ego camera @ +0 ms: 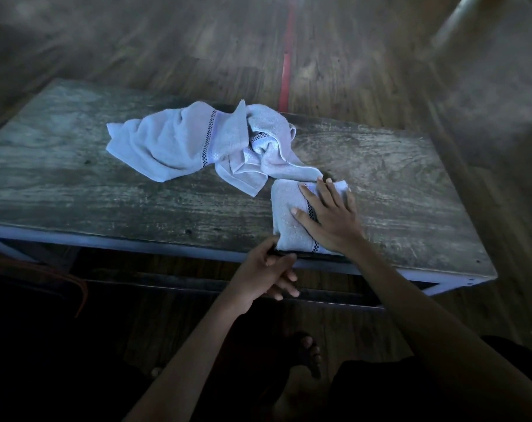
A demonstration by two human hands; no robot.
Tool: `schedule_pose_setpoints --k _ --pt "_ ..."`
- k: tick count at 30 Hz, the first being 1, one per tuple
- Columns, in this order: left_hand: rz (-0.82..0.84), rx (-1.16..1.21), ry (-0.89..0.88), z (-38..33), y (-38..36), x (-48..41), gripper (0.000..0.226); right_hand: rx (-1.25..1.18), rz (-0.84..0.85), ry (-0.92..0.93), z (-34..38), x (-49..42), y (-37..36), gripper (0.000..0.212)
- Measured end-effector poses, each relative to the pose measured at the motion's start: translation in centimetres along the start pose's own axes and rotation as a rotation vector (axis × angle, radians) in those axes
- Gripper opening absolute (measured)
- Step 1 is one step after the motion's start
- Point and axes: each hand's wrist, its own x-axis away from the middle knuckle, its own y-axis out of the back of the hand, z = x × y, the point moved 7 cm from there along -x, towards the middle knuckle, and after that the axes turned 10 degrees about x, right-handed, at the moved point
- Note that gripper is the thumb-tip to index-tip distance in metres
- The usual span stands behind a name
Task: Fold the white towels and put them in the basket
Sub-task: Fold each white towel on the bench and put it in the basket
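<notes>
Worn wood makes the table (76,184) top, and at its near edge the right hand (331,220) lies flat on the folded towel (286,214). Its fingers are spread and straight, pressing the cloth down. The left hand (263,272) sits at the towel's near-left corner, right at the table edge, fingers curled. Whether it pinches that corner or only touches it I cannot tell.

The step in hand looks like the last smoothing of this fold: the towel is already a small neat rectangle with its checked border running under the right palm. The next move, I judge, is to lift it whole without letting the layers slip, which calls for a grip from both sides or a hand slid beneath. No basket is in view, so where the towel must go cannot be read from here.

Just beyond it lies the heap (191,141) of unfolded white towels, crumpled together, one tail reaching to the folded towel's far edge. Most of the task seems still ahead.

The table has a pale frame under its grey, scuffed top. Around it is a dim wooden floor (167,41) with a red line (286,77) running away from the far edge. A bare foot (309,354) shows below.
</notes>
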Motion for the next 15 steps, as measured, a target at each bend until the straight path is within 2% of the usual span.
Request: schedule_pose_setpoints --k 4,9,15 --pt "0.042 0.016 0.018 -0.36 -0.49 -0.18 0.023 -0.001 0.005 -0.001 -0.13 0.00 0.04 0.077" --pt "-0.036 0.131 0.000 -0.03 0.23 -0.07 0.022 -0.003 0.003 -0.009 -0.09 0.06 0.08 0.073" --pt "-0.020 0.080 -0.007 0.13 -0.66 -0.08 0.017 0.024 0.002 -0.022 -0.02 0.12 0.10 0.072"
